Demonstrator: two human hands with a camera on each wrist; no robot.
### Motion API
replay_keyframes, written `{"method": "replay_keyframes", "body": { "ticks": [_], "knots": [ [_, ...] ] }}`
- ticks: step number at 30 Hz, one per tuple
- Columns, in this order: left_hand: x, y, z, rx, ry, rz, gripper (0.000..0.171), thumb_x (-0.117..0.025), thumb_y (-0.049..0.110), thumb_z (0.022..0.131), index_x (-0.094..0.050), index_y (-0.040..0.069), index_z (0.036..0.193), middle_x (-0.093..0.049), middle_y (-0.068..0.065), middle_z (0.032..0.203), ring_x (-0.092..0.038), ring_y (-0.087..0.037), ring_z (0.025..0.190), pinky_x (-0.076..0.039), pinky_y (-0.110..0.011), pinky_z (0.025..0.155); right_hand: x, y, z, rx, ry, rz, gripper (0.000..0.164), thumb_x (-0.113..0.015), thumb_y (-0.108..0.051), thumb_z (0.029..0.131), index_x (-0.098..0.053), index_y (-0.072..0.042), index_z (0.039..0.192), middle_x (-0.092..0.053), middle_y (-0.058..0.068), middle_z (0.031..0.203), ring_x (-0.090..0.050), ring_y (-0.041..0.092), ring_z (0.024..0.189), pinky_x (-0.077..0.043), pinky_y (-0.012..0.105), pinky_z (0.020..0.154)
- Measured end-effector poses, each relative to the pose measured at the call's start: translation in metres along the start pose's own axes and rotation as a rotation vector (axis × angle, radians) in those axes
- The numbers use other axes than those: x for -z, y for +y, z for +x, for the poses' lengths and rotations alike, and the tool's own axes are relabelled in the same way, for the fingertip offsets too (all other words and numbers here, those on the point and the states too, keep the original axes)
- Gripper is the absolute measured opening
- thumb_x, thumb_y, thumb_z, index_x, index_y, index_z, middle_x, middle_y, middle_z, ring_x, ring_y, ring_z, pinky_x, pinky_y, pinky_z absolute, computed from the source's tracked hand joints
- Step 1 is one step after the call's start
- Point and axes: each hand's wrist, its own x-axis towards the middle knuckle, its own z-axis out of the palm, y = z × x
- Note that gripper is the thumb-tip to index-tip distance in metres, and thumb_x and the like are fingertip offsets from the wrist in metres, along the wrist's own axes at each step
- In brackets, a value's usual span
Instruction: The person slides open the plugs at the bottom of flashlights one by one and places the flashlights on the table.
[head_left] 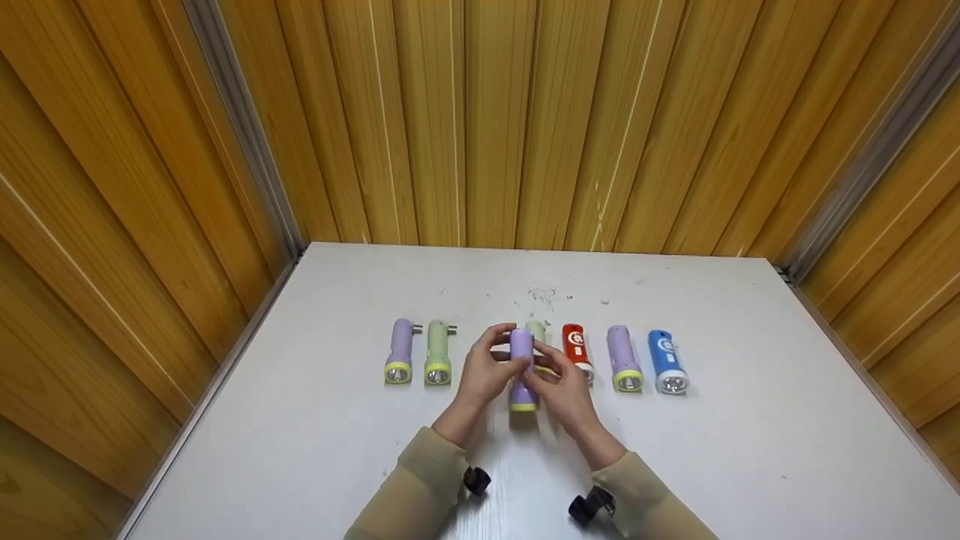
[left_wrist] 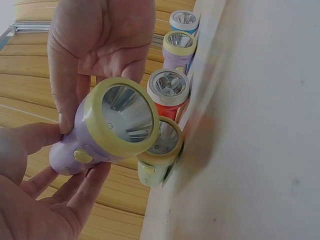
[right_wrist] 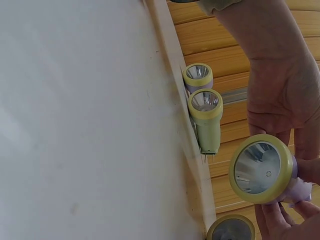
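Observation:
Both hands hold one purple flashlight [head_left: 523, 341] with a yellow rim, raised over the table with its lens end toward the person. My left hand [head_left: 484, 371] pinches it from the left, and my right hand [head_left: 562, 386] grips it from the right, thumbs on the near side. In the left wrist view, a yellow switch [left_wrist: 82, 155] shows on its body and the lens [left_wrist: 127, 114] faces the camera. Just behind it lies a green flashlight [left_wrist: 150, 172], mostly hidden by the hands in the head view. A red flashlight [head_left: 574, 343] lies beside the right hand.
On the white table [head_left: 300, 450], a purple flashlight [head_left: 401, 345] and a green flashlight [head_left: 438, 349] with metal side pieces lie left of the hands. Another purple flashlight [head_left: 621, 349] and a blue flashlight [head_left: 666, 356] lie to the right. Wood-patterned walls [head_left: 495, 127] enclose the table.

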Motion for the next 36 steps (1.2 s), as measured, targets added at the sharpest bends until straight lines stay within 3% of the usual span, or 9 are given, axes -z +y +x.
{"method": "replay_keyframes", "body": {
  "ticks": [7, 18, 26, 36],
  "knots": [
    [0.0022, -0.0025, 0.0032, 0.021, -0.006, 0.008, 0.055, -0.078, 0.003, 0.082, -0.06, 0.003, 0.135, -0.065, -0.027, 0.127, -0.074, -0.032, 0.099, -0.063, -0.036, 0.083, -0.001, -0.0006, -0.0029, -0.001, -0.024, 0.009, 0.056, -0.07, 0.001, 0.093, -0.052, 0.002, 0.146, -0.064, 0.028, 0.128, -0.069, 0.04, 0.116, -0.06, 0.027, 0.093],
    [0.0029, 0.0001, 0.0029, 0.042, -0.001, -0.009, 0.058, -0.079, 0.001, 0.081, -0.06, 0.005, 0.135, -0.065, -0.025, 0.129, -0.073, -0.038, 0.101, -0.062, -0.042, 0.085, -0.0008, 0.0004, -0.0028, 0.013, -0.034, 0.01, 0.056, -0.07, 0.002, 0.092, -0.053, 0.001, 0.145, -0.064, 0.027, 0.128, -0.068, 0.038, 0.116, -0.059, 0.026, 0.092],
    [0.0017, -0.0009, 0.0029, 0.045, 0.014, 0.027, 0.054, -0.079, 0.001, 0.079, -0.062, 0.006, 0.13, -0.067, -0.023, 0.126, -0.074, -0.03, 0.093, -0.061, -0.037, 0.082, -0.0021, 0.001, -0.003, 0.019, -0.021, 0.001, 0.057, -0.07, 0.003, 0.091, -0.053, 0.003, 0.145, -0.064, 0.026, 0.128, -0.068, 0.036, 0.116, -0.059, 0.025, 0.092],
    [0.0024, -0.0005, 0.0026, 0.053, 0.012, 0.068, 0.052, -0.079, 0.003, 0.079, -0.06, 0.008, 0.127, -0.065, -0.022, 0.125, -0.069, -0.023, 0.085, -0.058, -0.032, 0.075, -0.0029, -0.0022, -0.0034, -0.011, -0.017, -0.027, 0.055, -0.072, 0.0, 0.091, -0.057, 0.0, 0.143, -0.065, 0.024, 0.128, -0.068, 0.036, 0.115, -0.059, 0.033, 0.096]
  ]
}}
